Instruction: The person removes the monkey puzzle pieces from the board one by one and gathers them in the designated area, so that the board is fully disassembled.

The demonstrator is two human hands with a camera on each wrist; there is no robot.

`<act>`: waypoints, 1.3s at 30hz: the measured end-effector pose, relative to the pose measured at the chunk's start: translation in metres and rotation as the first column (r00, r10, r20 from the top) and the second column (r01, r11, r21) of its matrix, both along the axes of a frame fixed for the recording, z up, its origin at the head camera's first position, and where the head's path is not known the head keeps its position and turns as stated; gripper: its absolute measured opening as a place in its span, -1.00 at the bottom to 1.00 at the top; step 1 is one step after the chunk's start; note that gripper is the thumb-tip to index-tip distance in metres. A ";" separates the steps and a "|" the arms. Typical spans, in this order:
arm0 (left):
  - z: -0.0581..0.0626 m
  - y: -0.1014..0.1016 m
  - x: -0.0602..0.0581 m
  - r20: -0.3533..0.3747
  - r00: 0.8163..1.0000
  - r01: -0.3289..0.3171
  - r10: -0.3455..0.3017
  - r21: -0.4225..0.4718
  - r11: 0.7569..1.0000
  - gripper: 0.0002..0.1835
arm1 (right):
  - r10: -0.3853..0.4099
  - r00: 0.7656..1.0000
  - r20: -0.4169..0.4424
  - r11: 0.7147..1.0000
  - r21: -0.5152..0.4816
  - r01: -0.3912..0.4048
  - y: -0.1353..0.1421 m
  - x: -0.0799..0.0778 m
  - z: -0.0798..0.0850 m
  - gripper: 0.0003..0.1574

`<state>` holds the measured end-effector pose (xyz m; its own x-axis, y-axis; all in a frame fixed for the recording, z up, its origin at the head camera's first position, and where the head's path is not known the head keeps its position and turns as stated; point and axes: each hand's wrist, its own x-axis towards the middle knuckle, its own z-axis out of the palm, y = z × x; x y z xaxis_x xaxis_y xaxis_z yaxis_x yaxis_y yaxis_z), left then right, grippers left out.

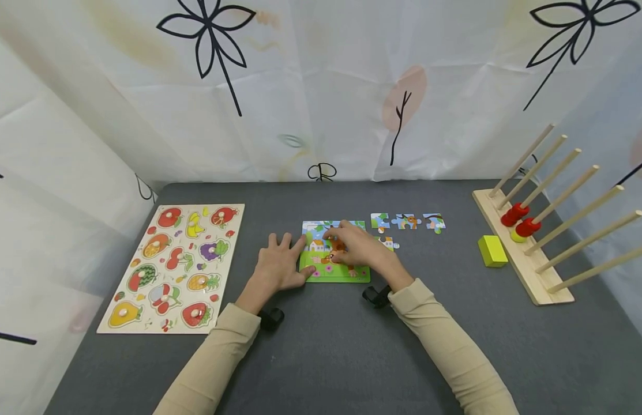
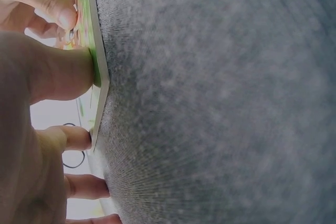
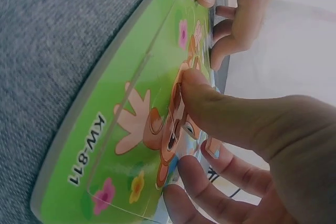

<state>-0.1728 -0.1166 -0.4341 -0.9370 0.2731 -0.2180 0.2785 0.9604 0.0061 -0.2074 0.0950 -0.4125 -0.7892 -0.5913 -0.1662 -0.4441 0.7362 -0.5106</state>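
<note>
A jigsaw board with a green border and a cartoon animal picture lies flat on the dark table. My left hand is spread at its left side, the thumb resting on the lower left corner and a fingertip at the edge. Over the middle of the picture, my right hand pinches a puzzle piece between thumb and fingers. The piece's edge shows tilted among the fingers in the right wrist view; most of it is hidden. Printed letters mark the border near that hand.
Several loose puzzle pieces lie behind and right of the board, one partly behind the right hand. A fruit puzzle board lies at the left. On the right stand a wooden peg rack with red and yellow beads and a yellow block.
</note>
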 end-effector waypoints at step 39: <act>-0.003 0.000 0.000 -0.007 1.000 0.003 -0.003 0.000 1.000 -0.17 | 0.046 0.999 -0.029 0.999 0.004 -0.046 0.006 0.001 -0.001 -0.37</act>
<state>-0.1730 -0.1163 -0.4374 -0.9377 0.2755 -0.2119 0.2811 0.9597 0.0039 -0.2068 0.1014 -0.4133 -0.7654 -0.6268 -0.1456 -0.4922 0.7160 -0.4951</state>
